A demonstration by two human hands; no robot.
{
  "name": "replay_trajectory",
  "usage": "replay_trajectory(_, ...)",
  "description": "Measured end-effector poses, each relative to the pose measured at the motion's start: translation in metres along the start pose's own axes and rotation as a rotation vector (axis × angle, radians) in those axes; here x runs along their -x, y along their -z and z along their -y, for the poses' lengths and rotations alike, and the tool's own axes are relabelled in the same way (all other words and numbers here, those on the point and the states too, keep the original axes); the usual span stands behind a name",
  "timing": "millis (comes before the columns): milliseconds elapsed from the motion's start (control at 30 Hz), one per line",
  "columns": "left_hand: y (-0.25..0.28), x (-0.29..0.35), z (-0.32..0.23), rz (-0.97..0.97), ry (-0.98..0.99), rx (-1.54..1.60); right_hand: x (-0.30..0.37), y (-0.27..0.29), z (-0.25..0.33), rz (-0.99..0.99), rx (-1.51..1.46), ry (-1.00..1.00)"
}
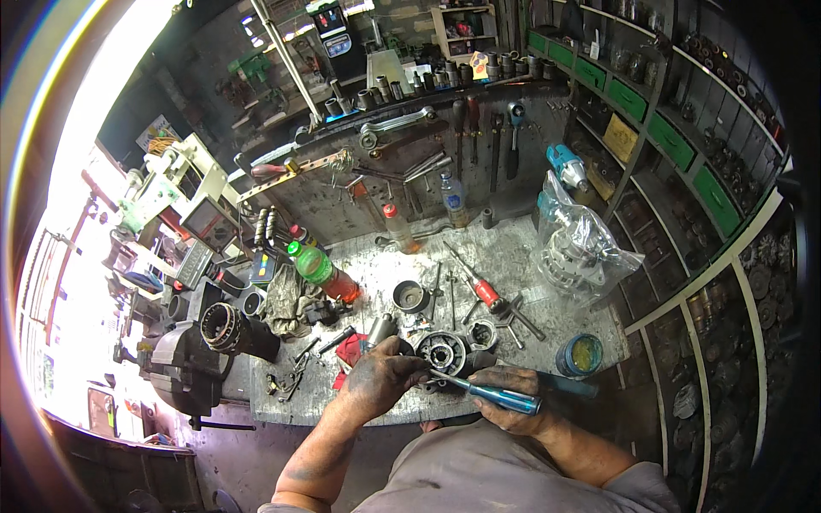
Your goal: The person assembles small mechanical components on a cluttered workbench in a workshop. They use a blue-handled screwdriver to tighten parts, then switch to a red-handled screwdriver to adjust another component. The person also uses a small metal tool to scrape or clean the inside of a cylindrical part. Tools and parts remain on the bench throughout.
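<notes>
My right hand [510, 409] is closed around a screwdriver [506, 398] with a blue handle, its metal shaft pointing left. My left hand [381, 376] is closed near the shaft's tip, its fingertips together; what it pinches is hidden. Just beyond the hands lies a round metal housing [441, 352] with a ring-shaped centre, partly covered by them. A smaller metal part [482, 334] sits against its right side. Past my left fingers stands a silver cylinder [381, 328], with a red cloth [349, 352] beside it.
A red-handled tool [487, 293] and a dark round cup [410, 297] lie farther back on the metal bench [530, 248]. Bottles, including a green-topped one [318, 268], stand left of centre. At right are a plastic-wrapped part [581, 252] and a blue tub [580, 354].
</notes>
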State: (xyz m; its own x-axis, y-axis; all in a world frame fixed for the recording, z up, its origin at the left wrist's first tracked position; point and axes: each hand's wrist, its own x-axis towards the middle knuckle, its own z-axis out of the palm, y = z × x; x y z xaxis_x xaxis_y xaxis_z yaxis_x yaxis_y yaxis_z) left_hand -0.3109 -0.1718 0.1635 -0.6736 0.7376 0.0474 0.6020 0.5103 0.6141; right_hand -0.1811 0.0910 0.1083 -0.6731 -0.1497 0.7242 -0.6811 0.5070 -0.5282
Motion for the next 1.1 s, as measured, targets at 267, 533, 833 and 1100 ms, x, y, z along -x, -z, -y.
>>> replay_trajectory(267,0.005,-0.015,0.037,-0.289,0.099,0.259,-0.033,0.015,0.009,-0.022,0.025,0.004)
replay_trajectory(533,-0.052,-0.111,0.156,-0.028,0.266,0.122,-0.021,0.049,0.01,-0.497,-0.089,-0.609)
replay_trajectory(833,-0.119,-0.152,0.189,-0.081,-0.219,-0.092,0.071,0.037,-0.018,-0.49,0.109,-0.957)
replay_trajectory(1100,-0.053,-0.091,0.139,-0.278,0.273,-0.073,0.086,0.042,-0.063,-0.089,0.192,-0.752)
